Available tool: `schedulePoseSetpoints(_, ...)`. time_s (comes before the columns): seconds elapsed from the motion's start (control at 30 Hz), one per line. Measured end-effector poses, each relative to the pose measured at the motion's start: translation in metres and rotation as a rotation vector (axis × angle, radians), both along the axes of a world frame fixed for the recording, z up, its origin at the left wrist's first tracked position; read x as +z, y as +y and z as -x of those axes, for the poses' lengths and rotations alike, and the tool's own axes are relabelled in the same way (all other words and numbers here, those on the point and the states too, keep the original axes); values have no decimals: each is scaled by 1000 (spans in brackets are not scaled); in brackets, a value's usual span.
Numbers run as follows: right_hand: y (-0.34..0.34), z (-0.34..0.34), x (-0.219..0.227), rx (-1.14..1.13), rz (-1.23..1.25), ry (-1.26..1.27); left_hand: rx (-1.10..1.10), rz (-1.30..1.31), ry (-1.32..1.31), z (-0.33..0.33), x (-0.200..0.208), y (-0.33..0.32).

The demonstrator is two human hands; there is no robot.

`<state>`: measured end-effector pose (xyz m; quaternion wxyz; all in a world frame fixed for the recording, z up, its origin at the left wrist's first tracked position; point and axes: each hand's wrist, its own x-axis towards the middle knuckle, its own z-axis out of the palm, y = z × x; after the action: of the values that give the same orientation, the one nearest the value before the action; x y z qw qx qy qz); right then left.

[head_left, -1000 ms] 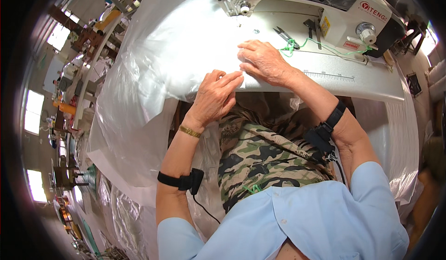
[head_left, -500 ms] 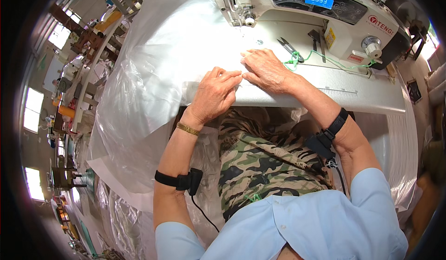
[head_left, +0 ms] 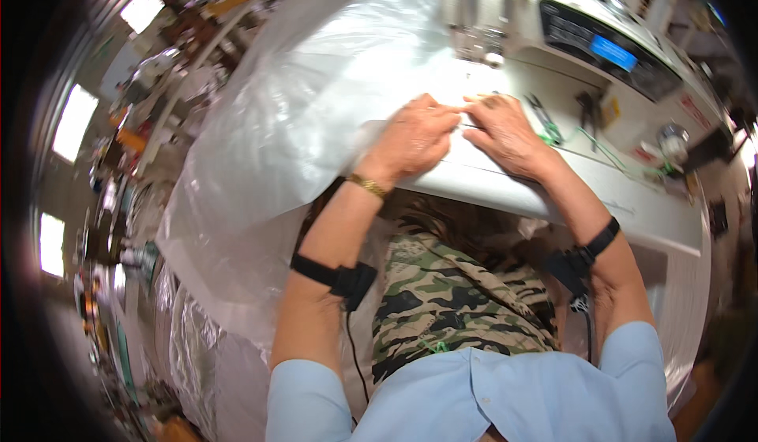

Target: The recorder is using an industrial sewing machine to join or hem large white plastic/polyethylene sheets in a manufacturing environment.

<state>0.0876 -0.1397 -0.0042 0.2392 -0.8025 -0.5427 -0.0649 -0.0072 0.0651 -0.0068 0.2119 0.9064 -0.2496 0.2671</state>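
Observation:
A large translucent plastic sheet (head_left: 292, 118) spreads over the left of the white sewing machine bed (head_left: 482, 177) and hangs off its front edge. My left hand (head_left: 414, 138) is closed on the right edge of this sheet, fingers curled under. Close beside it, my right hand (head_left: 509, 136) has its fingers bent and pressed together, the tips almost touching the left fingers. Glare and the hand itself hide whatever lies in its pinch. Both hands are just in front of the needle area of the sewing machine (head_left: 521, 39).
Black thread snips (head_left: 541, 114) lie right of my right hand, with green thread (head_left: 604, 148) trailing toward the handwheel (head_left: 673, 138). A dark tool (head_left: 587, 109) rests behind them. More clear plastic (head_left: 189, 355) hangs at lower left. Cluttered benches stand farther left.
The view has turned and blurred, so the machine and both hands appear farther right. My hands remain close together at the sheet's edge; the left fingers look more curled.

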Motion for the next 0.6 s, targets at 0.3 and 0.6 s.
schedulePoseSetpoints(0.3, -1, 4, 19, 14, 65, -83, 150, -153, -30, 2, -4, -11)
schedulePoseSetpoints(0.6, -1, 6, 10, -11, 18, -49, 140, -101, -52, 4, -4, -13)
